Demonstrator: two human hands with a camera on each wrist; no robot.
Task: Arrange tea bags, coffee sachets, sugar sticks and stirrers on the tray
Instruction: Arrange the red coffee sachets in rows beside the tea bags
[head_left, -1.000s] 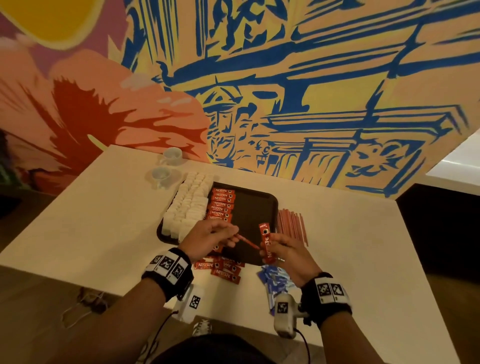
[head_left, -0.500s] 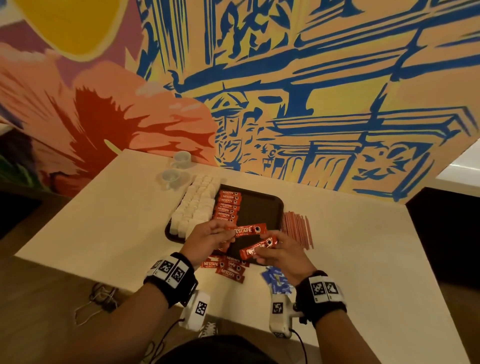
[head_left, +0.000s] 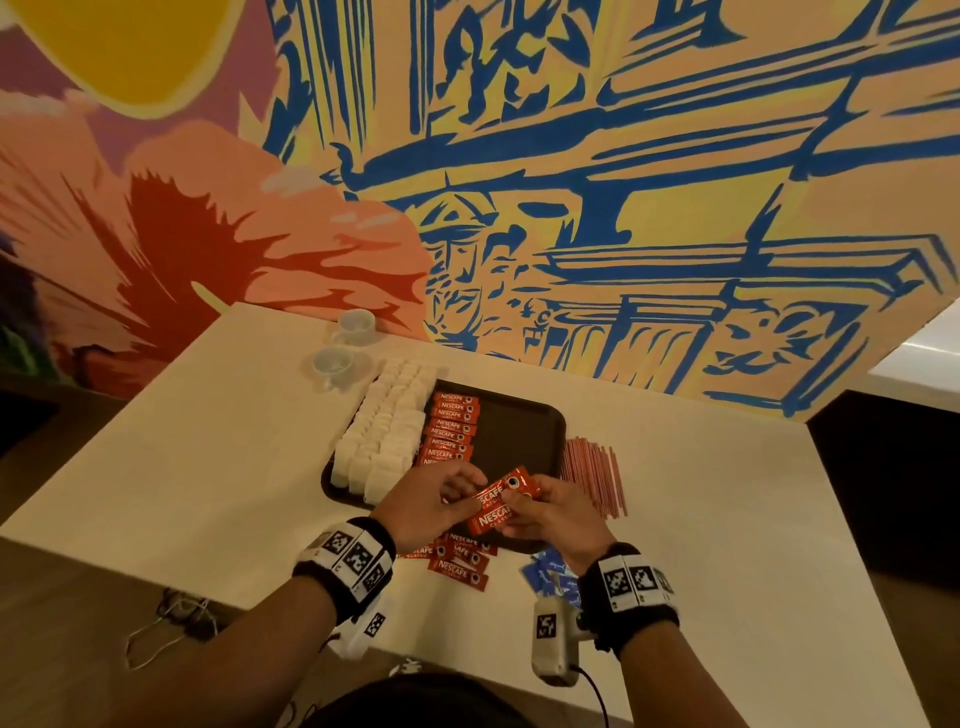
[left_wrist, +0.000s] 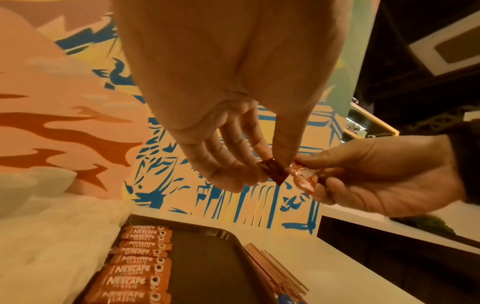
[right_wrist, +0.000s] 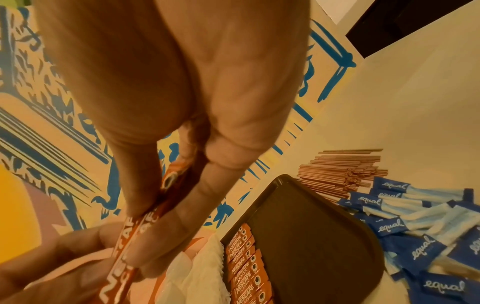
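Note:
Two red Nescafe coffee sachets (head_left: 497, 505) lie side by side between both hands, above the near edge of the dark tray (head_left: 519, 431). My left hand (head_left: 462, 493) pinches their left end (left_wrist: 272, 170). My right hand (head_left: 522, 506) grips them between thumb and fingers (right_wrist: 145, 226). On the tray, white tea bags (head_left: 384, 436) fill the left side, with a row of coffee sachets (head_left: 451, 426) beside them. Loose coffee sachets (head_left: 460, 564) lie on the table below the hands. Blue sugar sticks (head_left: 550, 579) lie near my right wrist, and stirrers (head_left: 592, 475) lie right of the tray.
Two small cups (head_left: 343, 343) stand at the back left of the white table (head_left: 208, 441), near the painted wall. The tray's right half (right_wrist: 311, 236) is bare. The table's near edge runs just under my wrists.
One second ago each hand held its own sachet, apart from the other. The hands have since come together, and the two sachets now lie side by side between them.

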